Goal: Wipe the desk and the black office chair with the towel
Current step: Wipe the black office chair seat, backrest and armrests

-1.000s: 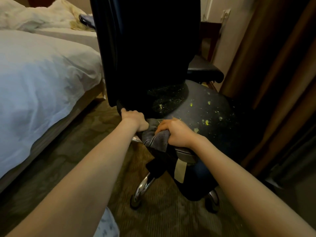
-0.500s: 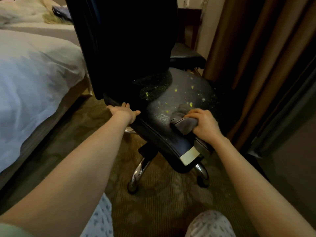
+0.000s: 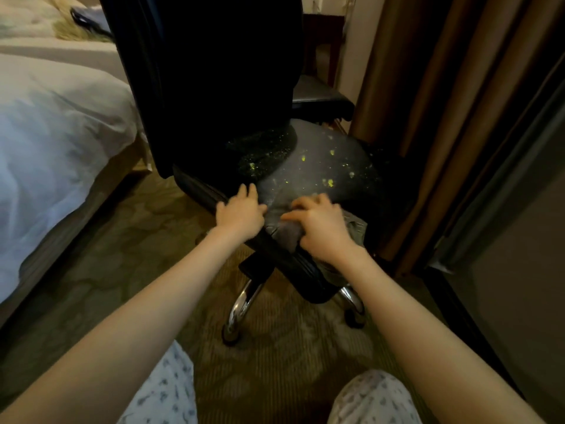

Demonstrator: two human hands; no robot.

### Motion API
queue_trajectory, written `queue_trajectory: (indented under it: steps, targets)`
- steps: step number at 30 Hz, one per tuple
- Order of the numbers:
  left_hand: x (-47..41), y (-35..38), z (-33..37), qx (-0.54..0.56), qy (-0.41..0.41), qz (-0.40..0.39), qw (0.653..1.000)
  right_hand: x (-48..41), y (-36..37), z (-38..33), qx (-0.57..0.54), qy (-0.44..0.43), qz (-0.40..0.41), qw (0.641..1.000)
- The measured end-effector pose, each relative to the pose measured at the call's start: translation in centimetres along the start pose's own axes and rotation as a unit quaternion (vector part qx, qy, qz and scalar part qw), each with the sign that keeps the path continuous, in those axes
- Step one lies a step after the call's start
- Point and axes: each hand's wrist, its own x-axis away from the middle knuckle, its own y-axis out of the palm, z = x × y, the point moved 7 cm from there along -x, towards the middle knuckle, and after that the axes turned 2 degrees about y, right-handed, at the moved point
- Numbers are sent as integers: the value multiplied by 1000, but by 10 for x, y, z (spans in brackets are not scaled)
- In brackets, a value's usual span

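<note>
The black office chair (image 3: 321,160) stands in front of me, its tall backrest at upper left and its seat dotted with yellow-green crumbs. My right hand (image 3: 321,228) presses a bunched grey towel (image 3: 289,234) onto the seat's near edge. My left hand (image 3: 241,214) lies flat with spread fingers on the same edge, just left of the towel. The desk is out of view.
A bed with white bedding (image 3: 55,142) runs along the left. Brown curtains (image 3: 443,102) hang close on the right of the chair. The chair's chrome legs and casters (image 3: 241,304) stand on patterned carpet. My knees in printed trousers (image 3: 373,399) show at the bottom.
My right hand has slid the towel leftward along the seat's front edge, closer to my left hand. My left hand has shifted slightly onto the seat.
</note>
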Motion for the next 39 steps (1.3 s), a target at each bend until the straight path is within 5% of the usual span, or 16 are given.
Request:
queue_trajectory:
  steps: [6,23,26,30,34,39]
  targets:
    - [-1,7,7,-8,-2,-4,1000,3,8,2,10,-26,-88,996]
    - [10,4,7,91,-13,-14,996,115,12,-8,60,-174,-160,970]
    - [11,4,7,115,-20,-16,993,120,7,-21,88,-195,-116,970]
    - [11,2,5,127,-26,-15,991,73,-15,-30,63,-120,66,989]
    - [13,2,6,124,-34,-2,992,44,3,-27,22,-15,46,999]
    - [11,5,3,121,-27,-6,992,89,12,0,-61,-87,75,992]
